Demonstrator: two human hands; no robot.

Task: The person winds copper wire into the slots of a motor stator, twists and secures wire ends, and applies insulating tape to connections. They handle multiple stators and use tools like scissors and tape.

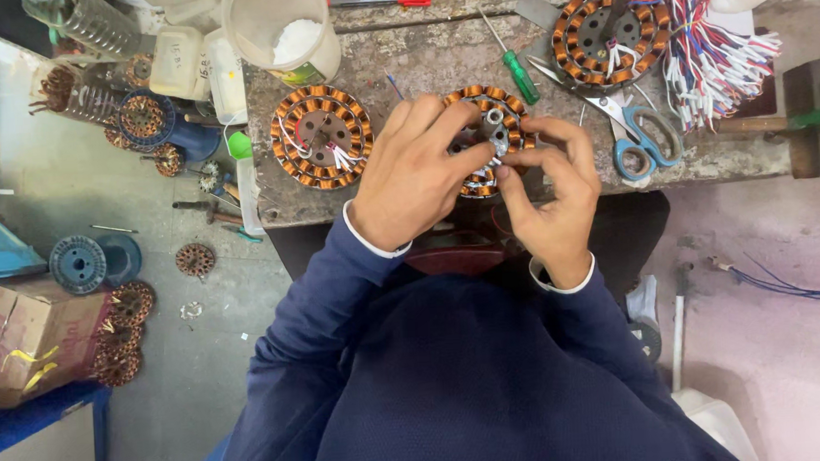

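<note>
A round stator with copper windings lies at the front edge of the worn bench, partly hidden by both hands. My left hand rests over its left side, fingers curled on the rim. My right hand pinches thin white leads at the stator's lower right. A metal hub shows at its centre. A second wound stator lies just left of my left hand.
A third stator and a bundle of red, white and blue wires sit at the back right. Blue-handled scissors, a green screwdriver and a plastic jug are nearby. Spools, more stators and a cardboard box lie on the floor at left.
</note>
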